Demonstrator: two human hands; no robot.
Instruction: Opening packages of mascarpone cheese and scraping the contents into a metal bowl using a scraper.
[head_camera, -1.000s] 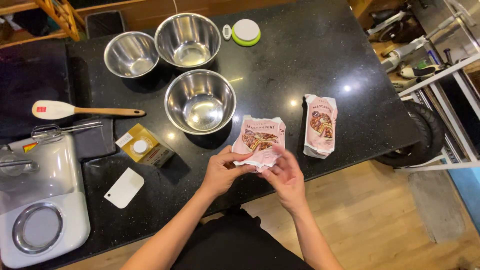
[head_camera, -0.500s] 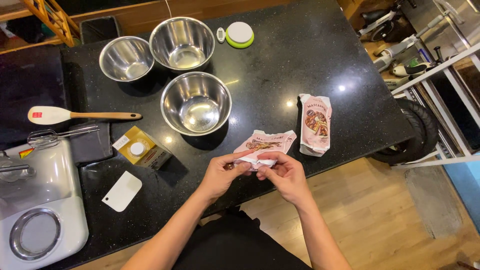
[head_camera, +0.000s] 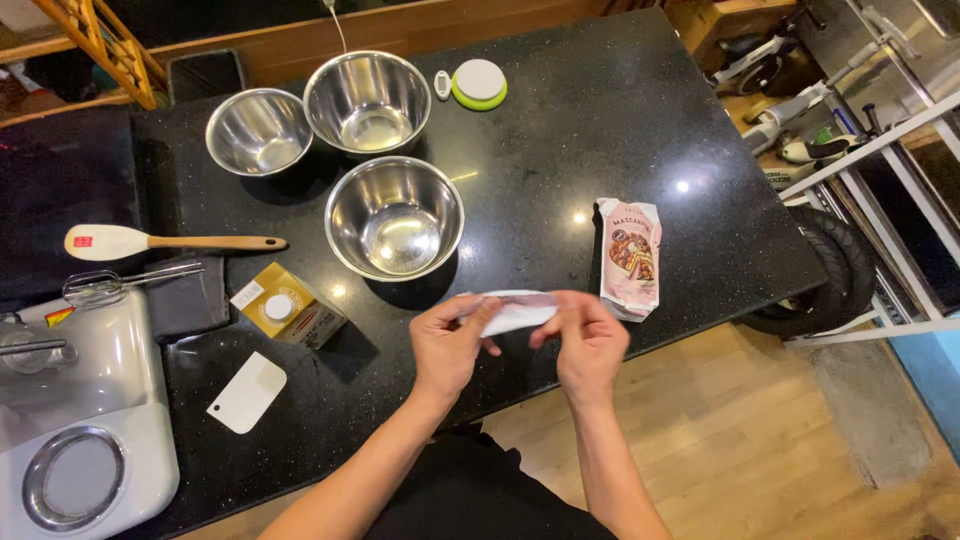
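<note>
pinching a soft pink pouch (head_camera: 515, 310) at both ends, our left hand (head_camera: 447, 345) and right hand (head_camera: 590, 340) hold it low-centre over the worktop (head_camera: 560, 150); it looks light, floppy, best gripped by its sealed edges.

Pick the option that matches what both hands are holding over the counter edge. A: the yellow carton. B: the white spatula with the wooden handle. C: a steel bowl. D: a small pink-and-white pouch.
D: the left hand and right hand grip the ends of a small pink-and-white pouch between them.
</note>
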